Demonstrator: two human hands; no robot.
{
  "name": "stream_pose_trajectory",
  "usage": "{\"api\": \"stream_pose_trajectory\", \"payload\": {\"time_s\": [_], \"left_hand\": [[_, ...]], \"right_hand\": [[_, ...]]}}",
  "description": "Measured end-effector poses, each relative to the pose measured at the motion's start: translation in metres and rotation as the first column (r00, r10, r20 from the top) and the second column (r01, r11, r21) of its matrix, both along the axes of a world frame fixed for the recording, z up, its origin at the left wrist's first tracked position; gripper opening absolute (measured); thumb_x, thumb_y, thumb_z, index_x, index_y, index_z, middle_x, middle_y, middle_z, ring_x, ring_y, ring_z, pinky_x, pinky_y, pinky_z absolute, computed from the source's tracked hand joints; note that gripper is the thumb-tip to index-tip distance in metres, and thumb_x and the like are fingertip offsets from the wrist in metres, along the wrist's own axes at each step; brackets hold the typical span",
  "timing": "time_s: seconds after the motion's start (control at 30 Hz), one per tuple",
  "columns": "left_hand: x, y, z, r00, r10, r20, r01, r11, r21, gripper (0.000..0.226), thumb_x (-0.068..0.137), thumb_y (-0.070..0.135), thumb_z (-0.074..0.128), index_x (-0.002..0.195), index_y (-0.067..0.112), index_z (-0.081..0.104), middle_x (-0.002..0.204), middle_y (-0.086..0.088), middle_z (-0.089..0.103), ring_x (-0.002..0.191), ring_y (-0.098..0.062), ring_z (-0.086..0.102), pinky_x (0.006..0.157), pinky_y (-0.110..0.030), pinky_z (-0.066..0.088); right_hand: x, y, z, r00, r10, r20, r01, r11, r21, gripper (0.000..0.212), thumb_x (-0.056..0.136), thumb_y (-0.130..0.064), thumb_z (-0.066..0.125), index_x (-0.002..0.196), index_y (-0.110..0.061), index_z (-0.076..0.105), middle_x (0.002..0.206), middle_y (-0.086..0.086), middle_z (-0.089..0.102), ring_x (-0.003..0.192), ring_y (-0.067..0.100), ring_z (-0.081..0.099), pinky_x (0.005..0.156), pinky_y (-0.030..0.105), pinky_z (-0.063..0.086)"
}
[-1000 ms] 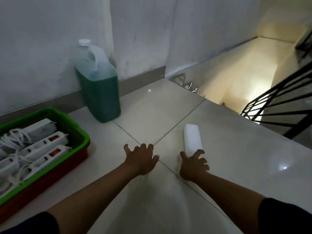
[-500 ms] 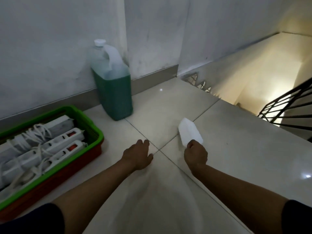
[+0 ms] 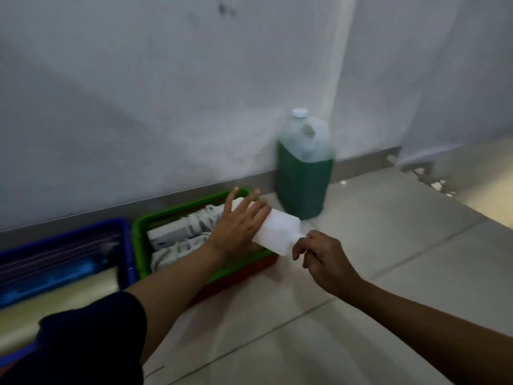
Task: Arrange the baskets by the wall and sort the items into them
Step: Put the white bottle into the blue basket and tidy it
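Note:
A white rectangular block hangs tilted over the right end of the green basket, which sits on a red one by the wall. My right hand pinches the block's near end with its fingertips. My left hand lies flat across the block's far part with fingers spread. White power strips with coiled cords fill the green basket. A blue basket stands to its left along the wall, holding a pale roll.
A jug of green liquid stands against the wall just right of the green basket. The tiled floor stretches to the right, where its chipped edge drops to a stairwell.
My right hand lifted the white block off the floor and carried it left to the green basket. My left hand came up onto it. The view swung left, showing the blue basket.

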State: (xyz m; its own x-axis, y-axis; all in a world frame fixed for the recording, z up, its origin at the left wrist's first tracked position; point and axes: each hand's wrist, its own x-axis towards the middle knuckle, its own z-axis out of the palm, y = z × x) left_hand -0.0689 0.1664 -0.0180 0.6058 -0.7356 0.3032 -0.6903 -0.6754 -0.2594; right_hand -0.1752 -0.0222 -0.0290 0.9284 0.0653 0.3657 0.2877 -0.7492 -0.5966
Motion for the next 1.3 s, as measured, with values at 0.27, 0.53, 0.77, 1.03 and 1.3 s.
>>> {"api": "stream_pose_trajectory", "payload": {"time_s": [0.27, 0.53, 0.77, 1.03, 1.3], "left_hand": [[0.004, 0.178, 0.019, 0.946, 0.305, -0.105, -0.308, 0.951, -0.012, 0.083, 0.072, 0.05, 0.07, 0.138, 0.01, 0.039, 0.14, -0.01, 0.049, 0.122, -0.03, 0.05, 0.098, -0.04, 0.039], [-0.005, 0.312, -0.005, 0.725, 0.659, -0.201, -0.687, 0.713, -0.138, 0.074, 0.079, 0.035, 0.065, 0.141, 0.014, 0.03, 0.135, -0.011, 0.049, 0.117, -0.031, 0.049, 0.097, -0.04, 0.037], [0.008, 0.354, -0.031, 0.58, 0.777, -0.245, -0.805, 0.593, -0.023, 0.068, 0.078, 0.025, 0.065, 0.136, 0.021, 0.031, 0.132, -0.01, 0.051, 0.12, -0.03, 0.047, 0.102, -0.043, 0.034], [0.017, 0.358, -0.059, 0.534, 0.638, -0.555, -0.776, 0.63, -0.023, 0.057, 0.096, 0.045, 0.038, 0.147, 0.02, 0.026, 0.15, -0.011, 0.038, 0.133, -0.03, 0.04, 0.109, -0.044, 0.033], [-0.08, 0.324, -0.102, 0.593, 0.675, -0.44, -0.76, 0.649, -0.027, 0.085, 0.083, 0.073, 0.007, 0.151, 0.022, 0.008, 0.16, -0.013, 0.007, 0.148, -0.031, 0.002, 0.115, -0.053, 0.0]], "right_hand": [[0.032, 0.128, 0.006, 0.945, 0.325, 0.029, -0.326, 0.945, 0.024, 0.08, 0.077, -0.01, 0.063, 0.134, -0.055, 0.03, 0.126, -0.004, 0.042, 0.089, 0.001, 0.058, 0.079, 0.019, 0.052], [0.061, 0.253, -0.029, 0.898, 0.414, -0.152, -0.438, 0.877, -0.198, 0.078, 0.077, -0.029, 0.058, 0.14, -0.048, 0.016, 0.136, 0.001, 0.034, 0.092, 0.024, 0.064, 0.073, 0.035, 0.052], [0.06, 0.319, -0.064, 0.877, 0.422, -0.231, -0.48, 0.742, -0.467, 0.056, 0.079, -0.05, 0.043, 0.132, -0.033, 0.032, 0.139, 0.008, 0.03, 0.114, 0.028, 0.044, 0.096, 0.041, 0.039], [0.058, 0.315, -0.075, 0.892, 0.418, -0.175, -0.447, 0.752, -0.484, 0.054, 0.082, -0.057, 0.034, 0.132, -0.037, 0.036, 0.141, 0.01, 0.037, 0.118, 0.026, 0.046, 0.1, 0.044, 0.032], [0.056, 0.308, -0.074, 0.884, 0.454, -0.112, -0.428, 0.691, -0.582, 0.047, 0.083, -0.057, 0.047, 0.121, -0.029, 0.041, 0.12, 0.014, 0.052, 0.096, 0.025, 0.057, 0.08, 0.039, 0.049]]}}
